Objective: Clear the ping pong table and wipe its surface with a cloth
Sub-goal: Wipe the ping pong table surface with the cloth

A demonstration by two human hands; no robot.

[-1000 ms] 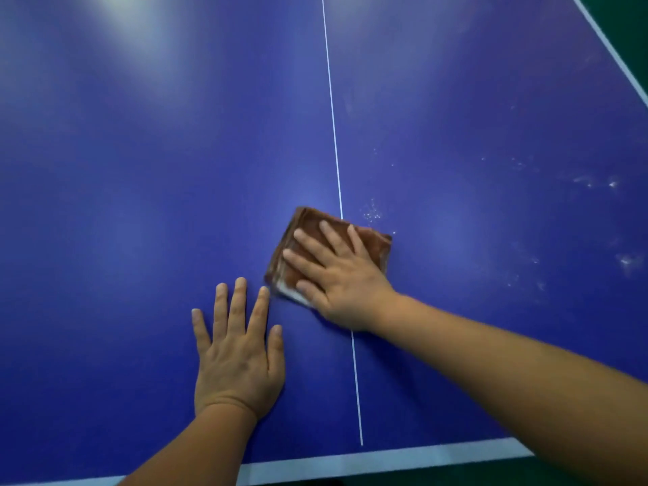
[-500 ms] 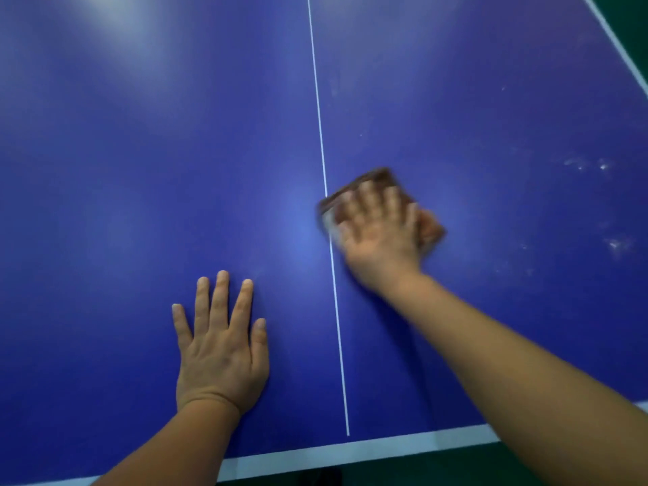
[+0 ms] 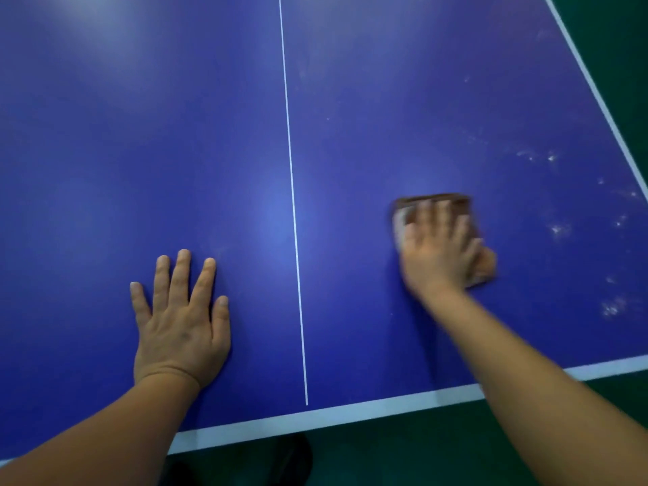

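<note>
Pressing right hand (image 3: 436, 254) flat on cloth (image 3: 484, 264) | left hand (image 3: 180, 320) splayed flat on table (image 3: 105, 170)

1 table (image 3: 210, 135), 1 cloth (image 3: 485, 266), 2 hands: left (image 3: 180, 331), right (image 3: 436, 254).

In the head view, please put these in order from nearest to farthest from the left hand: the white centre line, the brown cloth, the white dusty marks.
From the left hand, flat on the ping pong table:
1. White centre line, just to its right.
2. Brown cloth, past the line, under the right hand.
3. White dusty marks, near the table's right edge.
</note>
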